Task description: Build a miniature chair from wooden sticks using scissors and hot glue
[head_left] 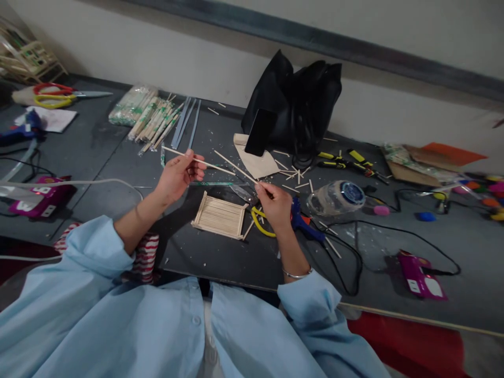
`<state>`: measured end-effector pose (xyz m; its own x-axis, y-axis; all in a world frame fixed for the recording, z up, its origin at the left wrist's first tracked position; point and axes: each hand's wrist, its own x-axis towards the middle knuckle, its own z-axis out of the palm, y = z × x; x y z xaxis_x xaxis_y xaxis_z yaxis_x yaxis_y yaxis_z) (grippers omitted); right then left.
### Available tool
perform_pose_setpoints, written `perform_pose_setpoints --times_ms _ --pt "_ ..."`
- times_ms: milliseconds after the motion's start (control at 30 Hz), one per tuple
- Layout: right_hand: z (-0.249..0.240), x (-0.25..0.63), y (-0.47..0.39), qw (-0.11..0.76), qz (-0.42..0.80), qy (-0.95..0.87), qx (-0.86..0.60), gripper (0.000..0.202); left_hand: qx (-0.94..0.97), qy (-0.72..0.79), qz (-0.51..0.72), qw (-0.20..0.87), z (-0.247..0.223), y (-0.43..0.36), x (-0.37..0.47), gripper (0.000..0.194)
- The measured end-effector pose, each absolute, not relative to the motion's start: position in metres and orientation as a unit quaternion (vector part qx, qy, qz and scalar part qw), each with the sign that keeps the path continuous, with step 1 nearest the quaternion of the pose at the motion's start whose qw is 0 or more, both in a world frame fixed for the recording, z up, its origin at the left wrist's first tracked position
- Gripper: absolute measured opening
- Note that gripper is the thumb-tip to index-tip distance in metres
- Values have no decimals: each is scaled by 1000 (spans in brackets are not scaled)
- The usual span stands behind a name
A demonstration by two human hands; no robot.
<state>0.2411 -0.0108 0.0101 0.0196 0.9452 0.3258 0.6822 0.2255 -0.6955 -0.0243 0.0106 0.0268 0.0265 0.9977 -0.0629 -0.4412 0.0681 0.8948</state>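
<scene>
My left hand is closed in a pinch on a slim wooden chopstick, which slants down to the right. Between the fingertips of my right hand is the end of a second chopstick, pointing up and left. The two sticks look close together or crossing near the middle; I cannot tell if they touch. Below them on the dark table lies a small panel of side-by-side sticks with raised edges. Yellow-handled scissors are partly hidden by my right hand, and a blue glue gun lies beside it.
Wrapped chopsticks lie at the back left, near red-and-yellow scissors. A phone leans on a black bag. To the right are cut stick pieces, a clear jar, cables and a purple box.
</scene>
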Motion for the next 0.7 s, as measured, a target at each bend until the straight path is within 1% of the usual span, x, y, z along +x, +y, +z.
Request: perform_pose_setpoints --times_ms 133,200,267,300,367,433,533,633,700 --pt "4 249 -5 259 84 -716 -643 28 342 393 577 629 25 12 -25 33" --pt "5 250 -6 238 32 -713 -659 30 342 384 570 641 24 12 -24 32" --pt "9 249 -9 257 -11 -708 -658 33 347 376 565 648 24 10 -23 30" --pt "11 248 -11 278 -14 -710 -647 34 350 373 563 649 24 10 -23 30" --pt "16 242 -16 328 31 -725 -606 35 361 368 556 652 26 7 -20 30" --pt "20 235 -22 368 109 -745 -545 36 380 357 543 659 29 4 -17 30" --pt "21 226 -29 391 173 -767 -478 29 414 340 519 666 33 -2 -12 32" --pt "22 226 -30 412 161 -758 -478 23 469 356 475 654 38 -10 -12 43" --pt "23 229 -29 434 139 -739 -496 21 546 393 454 585 41 -16 -14 55"
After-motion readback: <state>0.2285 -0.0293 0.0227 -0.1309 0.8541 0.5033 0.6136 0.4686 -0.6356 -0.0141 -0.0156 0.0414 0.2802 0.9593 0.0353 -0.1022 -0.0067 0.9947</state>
